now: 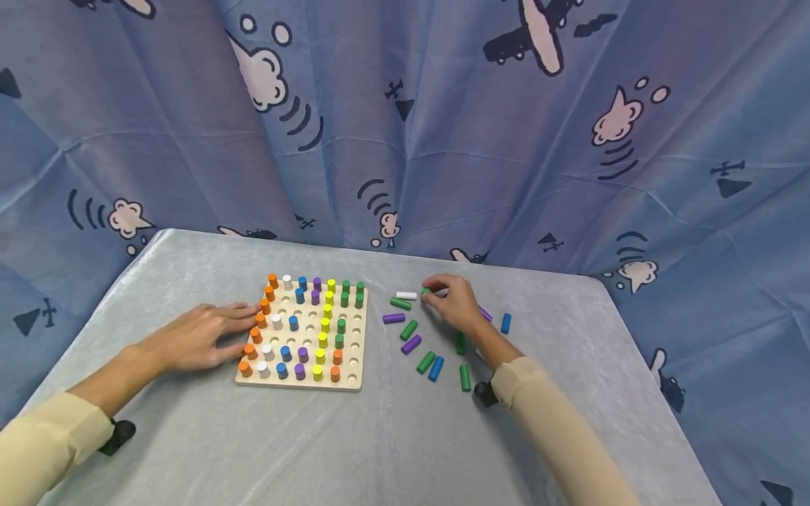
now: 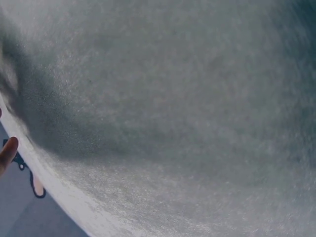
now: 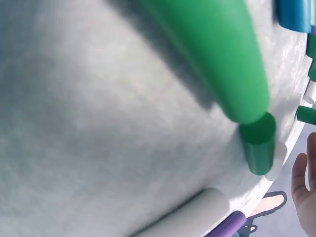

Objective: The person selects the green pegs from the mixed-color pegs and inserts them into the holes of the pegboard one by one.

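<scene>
Head view alone shows the left hand (image 1: 202, 336) flat by the pegboard (image 1: 354, 379), right hand (image 1: 452, 302) pinching a green peg (image 1: 426, 290)

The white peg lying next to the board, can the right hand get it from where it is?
Probably yes. The white peg lies loose on the table just beside the right hand, which is pinching a green peg. Nothing lies between them, though the fingers are busy.
</scene>
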A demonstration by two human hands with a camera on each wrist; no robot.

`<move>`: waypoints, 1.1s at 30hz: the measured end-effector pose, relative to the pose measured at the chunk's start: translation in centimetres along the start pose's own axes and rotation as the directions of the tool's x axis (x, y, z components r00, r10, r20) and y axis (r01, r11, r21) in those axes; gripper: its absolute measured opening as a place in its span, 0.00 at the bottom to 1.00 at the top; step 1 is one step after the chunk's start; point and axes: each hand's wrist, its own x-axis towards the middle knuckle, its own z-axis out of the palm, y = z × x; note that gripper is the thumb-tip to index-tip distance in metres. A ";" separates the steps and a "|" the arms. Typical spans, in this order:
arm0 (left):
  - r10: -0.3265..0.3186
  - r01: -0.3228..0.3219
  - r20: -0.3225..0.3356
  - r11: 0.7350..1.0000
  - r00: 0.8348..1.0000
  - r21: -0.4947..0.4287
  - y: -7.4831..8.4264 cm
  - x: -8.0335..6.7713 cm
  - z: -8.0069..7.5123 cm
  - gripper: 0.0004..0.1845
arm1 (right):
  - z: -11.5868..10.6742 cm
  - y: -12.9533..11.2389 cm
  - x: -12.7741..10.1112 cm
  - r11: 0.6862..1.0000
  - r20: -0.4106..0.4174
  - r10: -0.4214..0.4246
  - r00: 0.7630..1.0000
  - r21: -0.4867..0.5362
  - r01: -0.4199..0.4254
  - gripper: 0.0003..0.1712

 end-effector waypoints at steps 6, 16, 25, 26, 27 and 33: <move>0.005 -0.005 -0.005 1.000 1.000 0.007 0.1 0.0 -0.1 0.28 | -0.2 -0.7 0.5 0.999 -0.015 -0.031 0.999 -0.029 0.030 0.12; 0.007 -0.007 -0.003 1.000 1.000 0.007 0.0 0.0 0.0 0.29 | 1.1 -4.0 0.6 0.992 0.005 -0.123 0.992 -0.016 0.123 0.10; -0.001 0.001 -0.003 1.000 1.000 0.005 -0.1 0.0 0.2 0.29 | 3.0 -7.1 0.4 0.982 0.053 -0.189 0.981 0.034 0.187 0.11; -0.001 0.001 -0.001 1.000 1.000 0.004 -0.1 0.1 0.2 0.29 | 3.1 -7.4 0.4 0.980 0.057 -0.197 0.979 0.038 0.195 0.11; -0.002 0.002 0.001 1.000 1.000 0.002 -0.1 0.1 0.2 0.29 | 3.3 -7.6 0.4 0.979 0.061 -0.202 0.978 0.040 0.200 0.12; -0.001 0.001 -0.007 1.000 1.000 0.013 0.0 0.1 0.1 0.28 | 4.5 -8.6 0.5 0.975 0.066 -0.220 0.973 0.057 0.217 0.13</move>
